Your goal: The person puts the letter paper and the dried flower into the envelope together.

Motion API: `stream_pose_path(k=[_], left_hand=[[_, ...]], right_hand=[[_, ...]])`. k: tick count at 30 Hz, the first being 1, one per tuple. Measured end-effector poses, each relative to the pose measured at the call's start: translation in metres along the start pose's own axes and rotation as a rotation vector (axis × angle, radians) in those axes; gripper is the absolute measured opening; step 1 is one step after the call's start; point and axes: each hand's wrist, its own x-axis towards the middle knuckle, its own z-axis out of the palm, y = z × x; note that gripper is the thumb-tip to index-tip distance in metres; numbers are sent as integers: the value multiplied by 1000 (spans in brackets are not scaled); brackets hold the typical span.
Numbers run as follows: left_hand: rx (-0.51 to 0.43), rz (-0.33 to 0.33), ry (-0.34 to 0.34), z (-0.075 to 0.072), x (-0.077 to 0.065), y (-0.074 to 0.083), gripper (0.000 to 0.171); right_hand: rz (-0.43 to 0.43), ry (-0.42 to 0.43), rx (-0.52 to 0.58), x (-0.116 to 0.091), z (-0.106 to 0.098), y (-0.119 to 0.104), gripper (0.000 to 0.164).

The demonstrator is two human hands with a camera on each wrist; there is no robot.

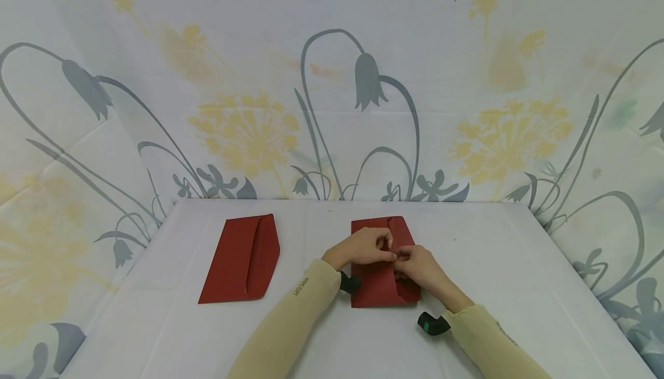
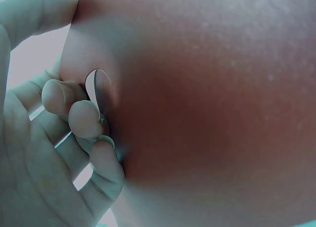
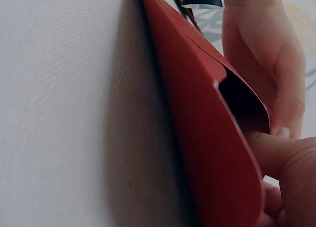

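Observation:
A red envelope [image 1: 370, 287] lies on the white table with its pocket edge lifted and its mouth gaping. The left hand [image 1: 365, 245] pinches that edge from above, its other fingers curled loosely, as the left wrist view shows. Close beside it, the right hand [image 1: 421, 268] grips the envelope at the opening; in the right wrist view its thumb [image 3: 276, 150] reaches into the gap. In that view the left hand [image 3: 269, 59] stands behind the pocket edge. Whether anything lies inside the envelope is hidden.
A second red envelope [image 1: 230, 261] lies at the left of the white table [image 1: 311, 333], its flap open to the right. A flower-printed cloth [image 1: 332, 108] hangs behind the table and at both sides. Black wrist devices [image 1: 433, 324] sit by both sleeves.

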Motion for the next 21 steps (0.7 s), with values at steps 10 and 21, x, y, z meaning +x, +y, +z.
stream_pose_path(k=[10, 21], left_hand=[[-1, -26, -16, 2, -1, 2, 16], [109, -72, -51, 8, 3, -2, 18]], right_hand=[[-30, -51, 82, -8, -13, 7, 32], [-26, 1, 55, -16, -27, 14, 27]])
